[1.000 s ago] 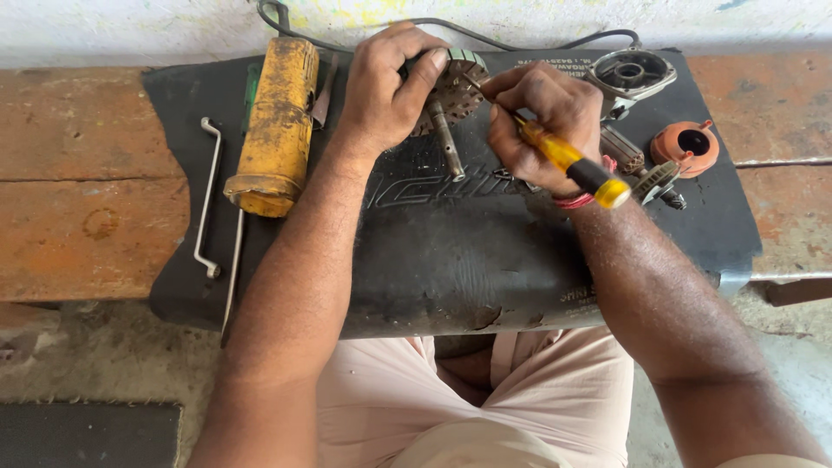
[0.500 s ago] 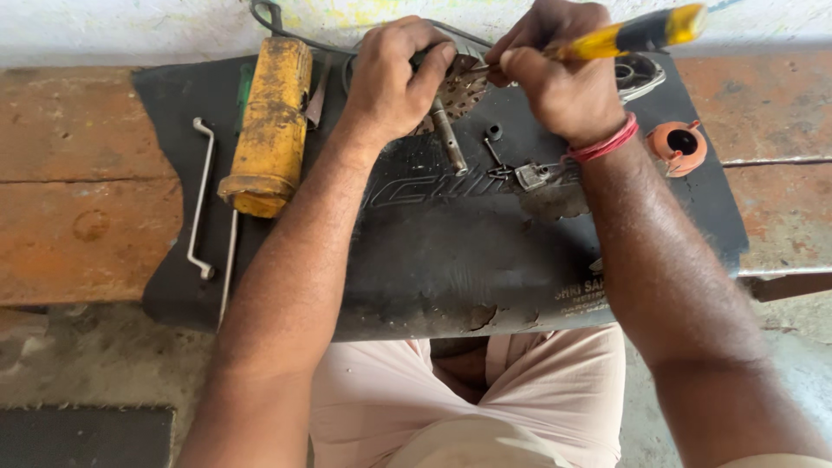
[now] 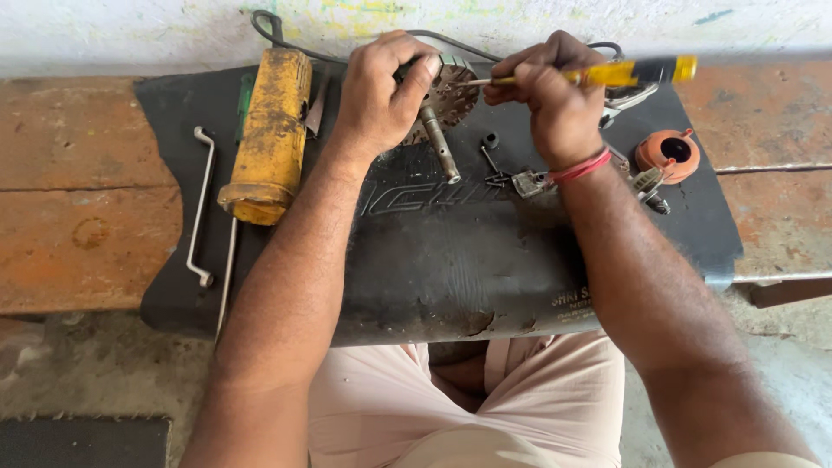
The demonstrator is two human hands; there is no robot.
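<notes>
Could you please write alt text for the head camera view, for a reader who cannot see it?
A person's left hand grips a toothed metal part with a shaft while the right hand pokes it with a yellow-handled screwdriver. They work over a black rubber mat, with a yellow power tool body at left.

Setting is looking like a small repair workshop. A worn black rubber mat (image 3: 451, 251) is covering a rusty, stained bench (image 3: 78, 199). A grimy yellow power-tool housing (image 3: 267, 121), bent metal rods (image 3: 201, 208), loose small parts (image 3: 520, 178) and an orange cap (image 3: 667, 154) are lying spread across it, against a paint-smeared wall (image 3: 173, 26).
</notes>
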